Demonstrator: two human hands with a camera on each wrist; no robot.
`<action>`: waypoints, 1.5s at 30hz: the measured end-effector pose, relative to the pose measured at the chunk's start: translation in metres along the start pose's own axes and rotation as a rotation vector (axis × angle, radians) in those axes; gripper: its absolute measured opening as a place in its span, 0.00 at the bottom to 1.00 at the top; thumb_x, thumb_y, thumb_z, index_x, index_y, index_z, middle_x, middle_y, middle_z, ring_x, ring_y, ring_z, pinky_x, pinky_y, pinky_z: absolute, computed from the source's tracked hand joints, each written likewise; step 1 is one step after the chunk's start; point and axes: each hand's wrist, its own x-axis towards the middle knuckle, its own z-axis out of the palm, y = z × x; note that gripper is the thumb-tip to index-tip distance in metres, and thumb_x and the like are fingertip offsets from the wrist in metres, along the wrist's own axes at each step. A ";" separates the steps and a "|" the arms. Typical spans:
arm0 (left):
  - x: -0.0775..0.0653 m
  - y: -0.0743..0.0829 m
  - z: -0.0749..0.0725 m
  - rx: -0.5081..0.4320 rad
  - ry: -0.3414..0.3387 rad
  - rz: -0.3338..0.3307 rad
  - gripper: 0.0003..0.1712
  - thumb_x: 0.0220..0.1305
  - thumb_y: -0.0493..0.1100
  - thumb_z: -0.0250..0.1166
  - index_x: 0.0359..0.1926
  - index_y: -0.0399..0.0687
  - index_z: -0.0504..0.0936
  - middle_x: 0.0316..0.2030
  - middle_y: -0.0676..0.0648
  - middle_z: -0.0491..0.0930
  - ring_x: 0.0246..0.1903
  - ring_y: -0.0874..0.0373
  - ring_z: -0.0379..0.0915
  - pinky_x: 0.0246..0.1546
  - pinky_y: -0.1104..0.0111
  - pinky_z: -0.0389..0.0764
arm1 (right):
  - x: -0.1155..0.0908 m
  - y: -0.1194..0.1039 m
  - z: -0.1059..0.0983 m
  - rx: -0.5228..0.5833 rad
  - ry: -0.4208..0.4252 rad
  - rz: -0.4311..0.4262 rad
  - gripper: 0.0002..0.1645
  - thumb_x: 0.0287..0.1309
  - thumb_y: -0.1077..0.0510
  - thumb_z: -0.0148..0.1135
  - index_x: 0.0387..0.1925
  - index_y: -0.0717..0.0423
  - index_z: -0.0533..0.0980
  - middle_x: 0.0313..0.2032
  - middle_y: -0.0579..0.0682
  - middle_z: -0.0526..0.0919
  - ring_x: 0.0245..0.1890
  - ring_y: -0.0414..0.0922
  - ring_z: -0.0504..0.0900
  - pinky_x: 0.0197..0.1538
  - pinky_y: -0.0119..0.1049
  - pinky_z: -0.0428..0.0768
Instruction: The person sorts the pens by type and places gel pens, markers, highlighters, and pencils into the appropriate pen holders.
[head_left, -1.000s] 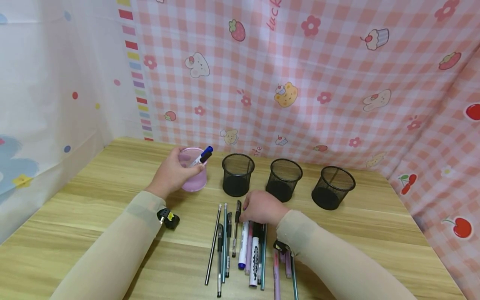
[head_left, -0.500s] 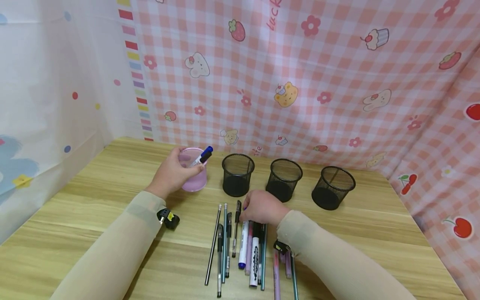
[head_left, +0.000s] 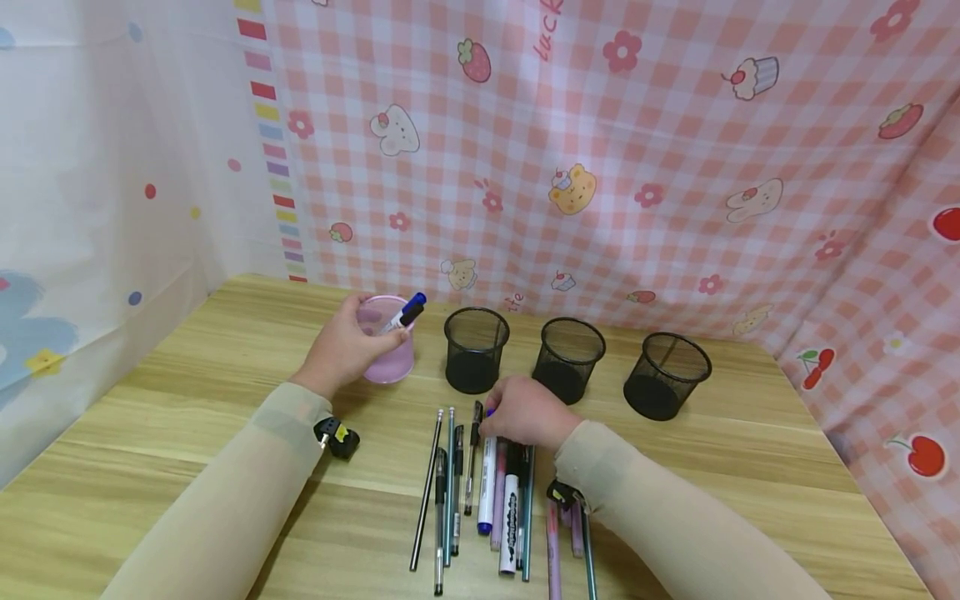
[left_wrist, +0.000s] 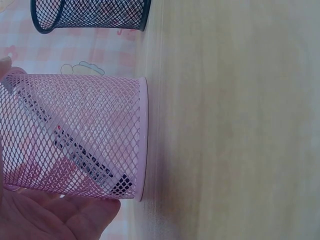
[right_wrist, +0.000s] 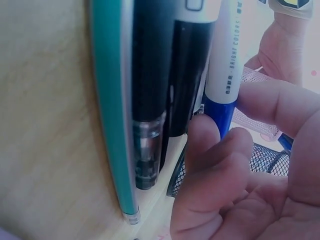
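Nearest, at the lower edge of the head view, a long purple pen [head_left: 553,558] and a teal pencil [head_left: 589,558] lie beneath the right sleeve [head_left: 675,521], with a shorter purple pen [head_left: 577,533] between them. Beyond, more writing tools lie side by side on the wooden table [head_left: 352,533]: toward the left a dark pencil [head_left: 426,500], a slim teal pencil [head_left: 449,500] and several black-capped gel pens, toward the right a black-capped marker [head_left: 509,525]. Just left of that marker, past a lilac pen [head_left: 498,508], is the blue-ended marker [head_left: 487,492], its far cap pinched between the thumb and curled fingers of the right hand [head_left: 529,412]; the right wrist view shows the grip on the blue cap, below a white barrel printed with "BRIGHT COLORS". Whether this marker is clear of the table I cannot tell. Farther off and to the left, the left hand [head_left: 345,344] is clasped around the pink mesh cup [head_left: 390,367], which stands upright, two markers [head_left: 407,312] leaning inside it, one topped blue and one black. Beside it, well apart from one another, stand a first black mesh cup [head_left: 472,371], a second black mesh cup [head_left: 562,379] and a third black mesh cup [head_left: 651,393]. Behind everything hangs a pink checked cloth [head_left: 675,258] with strawberries, flowers and cupcakes
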 end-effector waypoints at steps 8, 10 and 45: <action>-0.001 0.001 0.000 -0.004 -0.003 -0.005 0.58 0.59 0.68 0.74 0.79 0.45 0.58 0.71 0.33 0.71 0.66 0.35 0.74 0.61 0.41 0.81 | 0.000 0.003 -0.001 0.183 0.025 0.006 0.10 0.58 0.58 0.75 0.39 0.53 0.81 0.33 0.49 0.85 0.26 0.43 0.79 0.29 0.35 0.79; -0.001 0.001 0.000 -0.004 -0.003 -0.006 0.58 0.59 0.68 0.74 0.79 0.45 0.58 0.71 0.32 0.71 0.66 0.35 0.74 0.61 0.41 0.81 | 0.000 0.002 -0.002 0.244 0.029 0.015 0.11 0.58 0.59 0.75 0.40 0.53 0.81 0.31 0.49 0.84 0.23 0.43 0.77 0.28 0.35 0.79; 0.000 0.001 0.000 0.021 0.005 -0.001 0.57 0.61 0.66 0.74 0.79 0.44 0.58 0.70 0.32 0.71 0.65 0.34 0.75 0.61 0.40 0.80 | -0.005 -0.021 -0.025 0.806 0.700 -0.346 0.14 0.67 0.65 0.68 0.52 0.57 0.78 0.38 0.53 0.85 0.33 0.43 0.80 0.37 0.29 0.82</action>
